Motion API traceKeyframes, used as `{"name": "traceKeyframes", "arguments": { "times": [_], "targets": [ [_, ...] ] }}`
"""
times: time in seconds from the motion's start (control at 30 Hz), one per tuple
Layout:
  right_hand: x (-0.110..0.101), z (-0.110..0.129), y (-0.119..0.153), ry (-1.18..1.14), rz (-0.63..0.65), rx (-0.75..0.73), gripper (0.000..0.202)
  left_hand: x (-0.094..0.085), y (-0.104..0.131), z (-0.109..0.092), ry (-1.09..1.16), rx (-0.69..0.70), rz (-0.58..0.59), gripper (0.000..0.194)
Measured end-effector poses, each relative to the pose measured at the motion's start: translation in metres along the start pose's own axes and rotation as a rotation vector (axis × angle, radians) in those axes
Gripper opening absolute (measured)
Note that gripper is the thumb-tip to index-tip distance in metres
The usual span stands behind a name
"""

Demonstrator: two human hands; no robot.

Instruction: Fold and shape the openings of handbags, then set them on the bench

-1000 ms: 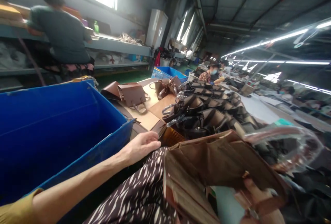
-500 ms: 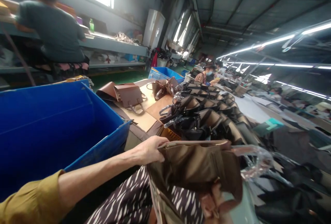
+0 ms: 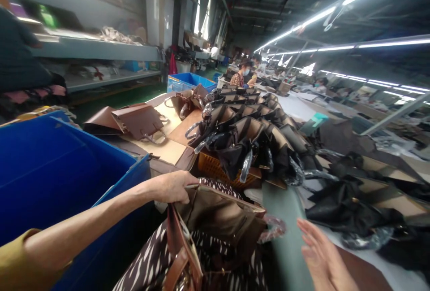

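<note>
My left hand [image 3: 176,186] grips the upper edge of a brown handbag [image 3: 221,212] that rests over my lap. The bag's mouth gapes, showing an olive-brown lining, and one handle wrapped in clear plastic sticks out at its right. A brown strap with metal fittings hangs at its near side. To the right of the bag, my right hand [image 3: 320,253] is raised with its fingers stretched out, holding nothing. It is slightly blurred and apart from the bag, over the table edge near a flat brown piece [image 3: 364,266].
A large blue bin [image 3: 127,147] stands at my left. Rows of black handbags [image 3: 248,134] fill the table ahead, with more black bags [image 3: 356,206] at right. Brown handbags [image 3: 137,120] lie farther left. A co-worker [image 3: 240,76] sits beyond; another person [image 3: 20,58] is far left.
My right hand has come into view at the lower right. The brown handbag and my left hand have shifted left and tilted, and the camera has turned to the right.
</note>
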State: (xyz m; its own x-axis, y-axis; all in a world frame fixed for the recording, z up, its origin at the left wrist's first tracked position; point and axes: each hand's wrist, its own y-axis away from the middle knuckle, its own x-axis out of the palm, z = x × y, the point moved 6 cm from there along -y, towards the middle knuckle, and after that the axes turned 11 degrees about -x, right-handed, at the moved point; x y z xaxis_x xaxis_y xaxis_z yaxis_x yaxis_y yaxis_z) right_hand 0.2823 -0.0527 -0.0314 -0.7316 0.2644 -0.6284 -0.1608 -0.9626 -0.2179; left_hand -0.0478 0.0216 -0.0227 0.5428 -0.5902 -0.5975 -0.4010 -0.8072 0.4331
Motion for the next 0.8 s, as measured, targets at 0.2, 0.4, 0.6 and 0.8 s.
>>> {"name": "traceKeyframes", "arguments": {
  "times": [0.2, 0.4, 0.6, 0.8],
  "targets": [
    [0.044, 0.070, -0.034, 0.235, 0.503, -0.298, 0.042, -0.003, -0.006, -0.023, -0.100, 0.119, 0.064, 0.033],
    [0.060, 0.094, -0.025, 0.414, 0.725, -0.425, 0.013, -0.021, -0.025, -0.012, -0.046, 0.113, 0.207, 0.039],
    [0.054, 0.083, -0.029, 0.485, 0.551, -0.431, 0.019, -0.025, -0.027, -0.032, -0.401, 0.175, -0.124, 0.039],
    [0.049, 0.055, -0.034, 0.322, 0.507, -0.228, 0.020, 0.000, 0.002, -0.078, -0.364, 0.336, -0.401, 0.035]
  ]
}}
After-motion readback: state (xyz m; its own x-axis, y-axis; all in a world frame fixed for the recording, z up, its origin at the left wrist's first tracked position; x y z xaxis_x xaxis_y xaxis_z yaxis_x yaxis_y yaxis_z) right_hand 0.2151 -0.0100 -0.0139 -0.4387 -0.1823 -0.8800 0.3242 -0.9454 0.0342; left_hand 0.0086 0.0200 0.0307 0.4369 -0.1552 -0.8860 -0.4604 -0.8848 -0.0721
